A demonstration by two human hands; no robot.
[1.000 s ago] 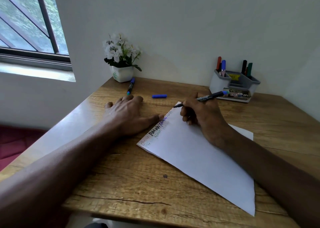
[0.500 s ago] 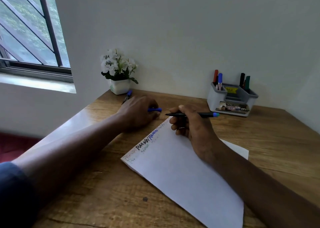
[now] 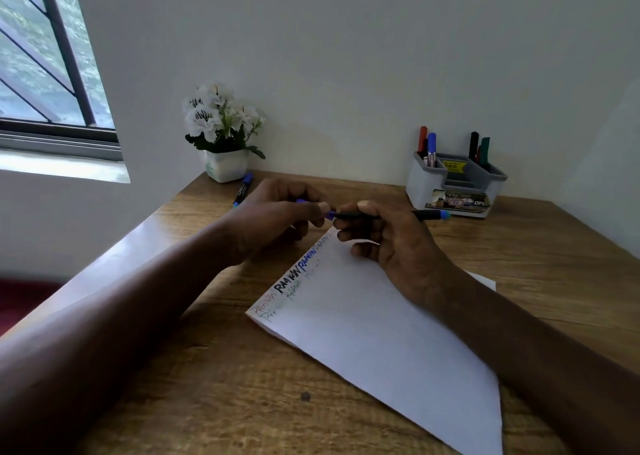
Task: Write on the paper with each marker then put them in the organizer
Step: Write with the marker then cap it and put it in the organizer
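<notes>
A white sheet of paper lies on the wooden desk, with words in several colours along its far-left edge. My right hand grips a black marker with a blue end, held level above the paper's top corner. My left hand pinches the blue cap, which meets the marker's tip. A grey organizer stands at the back right and holds red, blue, black and green markers. Another blue-capped marker lies by the flower pot.
A white pot of white flowers stands at the back-left corner of the desk. A window is on the left wall, and the desk's left edge runs under my left forearm.
My left hand picked the blue cap up off the desk and brought it to the marker's tip. My right hand lifted the marker off the paper and turned it level.
</notes>
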